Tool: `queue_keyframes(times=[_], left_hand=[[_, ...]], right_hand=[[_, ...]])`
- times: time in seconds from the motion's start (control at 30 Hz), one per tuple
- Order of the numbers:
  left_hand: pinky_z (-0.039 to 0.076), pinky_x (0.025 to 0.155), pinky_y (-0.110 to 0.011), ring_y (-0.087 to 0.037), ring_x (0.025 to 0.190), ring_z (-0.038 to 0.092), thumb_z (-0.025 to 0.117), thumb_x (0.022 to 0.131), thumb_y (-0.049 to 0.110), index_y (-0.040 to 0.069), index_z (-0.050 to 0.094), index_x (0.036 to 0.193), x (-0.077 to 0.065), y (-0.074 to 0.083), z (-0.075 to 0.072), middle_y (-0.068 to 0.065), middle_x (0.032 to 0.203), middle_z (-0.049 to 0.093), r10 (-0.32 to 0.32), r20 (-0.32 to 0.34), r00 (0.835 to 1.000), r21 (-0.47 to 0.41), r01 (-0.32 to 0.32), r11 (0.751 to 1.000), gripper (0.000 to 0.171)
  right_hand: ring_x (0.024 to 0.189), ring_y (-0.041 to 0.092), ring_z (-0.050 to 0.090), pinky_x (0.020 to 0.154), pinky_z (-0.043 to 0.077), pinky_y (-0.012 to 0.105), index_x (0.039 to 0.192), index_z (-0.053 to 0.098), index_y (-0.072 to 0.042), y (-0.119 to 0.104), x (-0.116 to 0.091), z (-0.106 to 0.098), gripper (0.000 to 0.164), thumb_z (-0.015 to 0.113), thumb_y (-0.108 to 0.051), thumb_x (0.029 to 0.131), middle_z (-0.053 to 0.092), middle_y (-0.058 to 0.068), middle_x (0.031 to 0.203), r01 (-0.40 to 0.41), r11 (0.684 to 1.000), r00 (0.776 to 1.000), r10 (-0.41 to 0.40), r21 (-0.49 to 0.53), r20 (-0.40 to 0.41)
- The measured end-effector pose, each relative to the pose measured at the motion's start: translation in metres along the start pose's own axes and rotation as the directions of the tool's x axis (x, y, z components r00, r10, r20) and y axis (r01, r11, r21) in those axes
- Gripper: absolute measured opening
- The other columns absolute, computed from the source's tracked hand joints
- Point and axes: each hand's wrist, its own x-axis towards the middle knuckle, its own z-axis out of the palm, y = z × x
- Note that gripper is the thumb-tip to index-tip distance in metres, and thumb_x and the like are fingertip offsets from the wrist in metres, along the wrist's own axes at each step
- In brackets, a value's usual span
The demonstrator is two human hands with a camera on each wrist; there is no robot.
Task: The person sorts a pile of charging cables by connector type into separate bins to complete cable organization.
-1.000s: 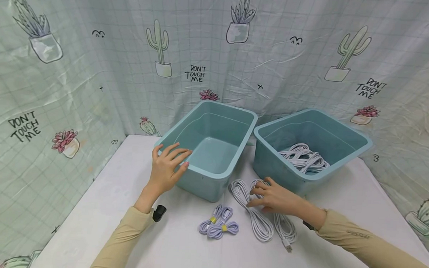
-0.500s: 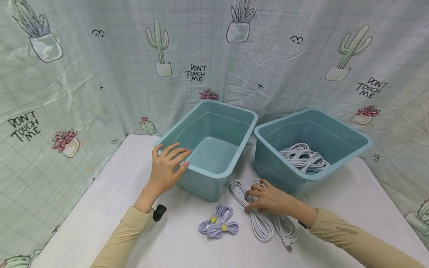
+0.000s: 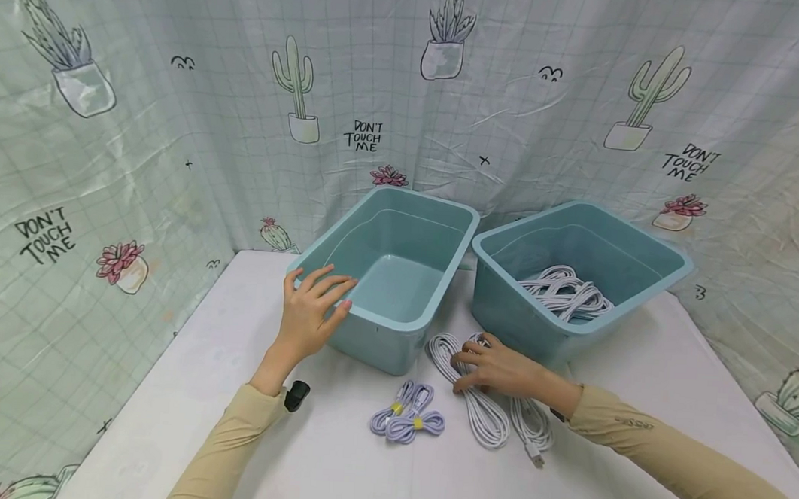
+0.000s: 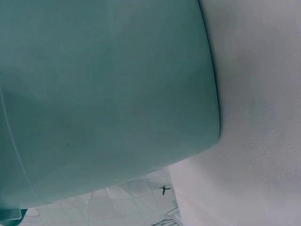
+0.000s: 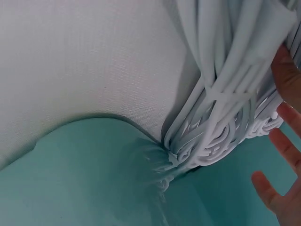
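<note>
In the head view my left hand point(image 3: 308, 312) rests with spread fingers at the near left corner of the left blue-green bin point(image 3: 422, 327). The left wrist view shows only that bin's outer wall point(image 4: 113, 94) and the white surface beside it. My right hand point(image 3: 502, 368) reaches over two long bundles of white cable, its fingers at the left bundle point(image 3: 482, 420). The right bundle point(image 3: 531, 426) lies partly under the hand, a USB plug point(image 3: 535, 455) at its near end. In the right wrist view the fingers point(image 5: 287, 148) are apart beside the cables point(image 5: 216, 94).
The right bin point(image 3: 517, 327) holds several white cable bundles point(image 3: 567, 294). Two lilac cable bundles point(image 3: 409, 416) with yellow ties lie in front of the left bin. A printed cactus curtain point(image 3: 244, 106) hangs behind and at both sides of the white table point(image 3: 347, 473).
My right hand has moved left and lower over the left white cable bundle. The left hand has stayed at the bin's rim.
</note>
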Motion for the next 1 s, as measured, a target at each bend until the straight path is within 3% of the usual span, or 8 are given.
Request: queue_keyframes(times=[0.43, 0.8, 1.0], left_hand=[[0.017, 0.098, -0.057, -0.027, 0.117, 0.047, 0.019, 0.093, 0.053, 0.018, 0.063, 0.111, 0.000, -0.001, 0.001, -0.002, 0.109, 0.064, 0.008, -0.002, 1.000, -0.007, -0.008, 1.000, 0.059], [0.017, 0.099, -0.057, -0.026, 0.117, 0.047, 0.019, 0.093, 0.053, 0.019, 0.063, 0.111, 0.000, -0.001, 0.000, -0.002, 0.108, 0.064, 0.000, -0.002, 1.000, -0.003, 0.000, 1.000, 0.059], [0.017, 0.099, -0.057, -0.026, 0.117, 0.047, 0.019, 0.094, 0.053, 0.019, 0.063, 0.112, 0.000, -0.001, 0.001, -0.002, 0.109, 0.063, -0.001, 0.005, 1.000, 0.000, 0.001, 1.000, 0.058]], right_hand=[[0.111, 0.024, 0.048, 0.086, 0.040, 0.049, 0.107, 0.059, -0.043, -0.007, 0.000, 0.002, 0.030, 0.058, -0.032, 0.079, 0.055, 0.005, 0.118, 0.017, 0.999, 0.999, -0.018, -0.042, -0.027], [0.109, 0.017, 0.049, 0.088, 0.039, 0.044, 0.102, 0.059, -0.044, -0.006, 0.008, -0.015, 0.026, 0.054, -0.040, 0.078, 0.054, -0.002, 0.117, 0.062, 0.988, 0.991, -0.077, -0.138, -0.110], [0.112, 0.017, 0.051, 0.091, 0.040, 0.043, 0.100, 0.057, -0.042, -0.005, 0.013, -0.021, 0.024, 0.057, -0.033, 0.078, 0.057, -0.003, 0.117, 0.095, 0.987, 0.987, -0.110, -0.128, -0.119]])
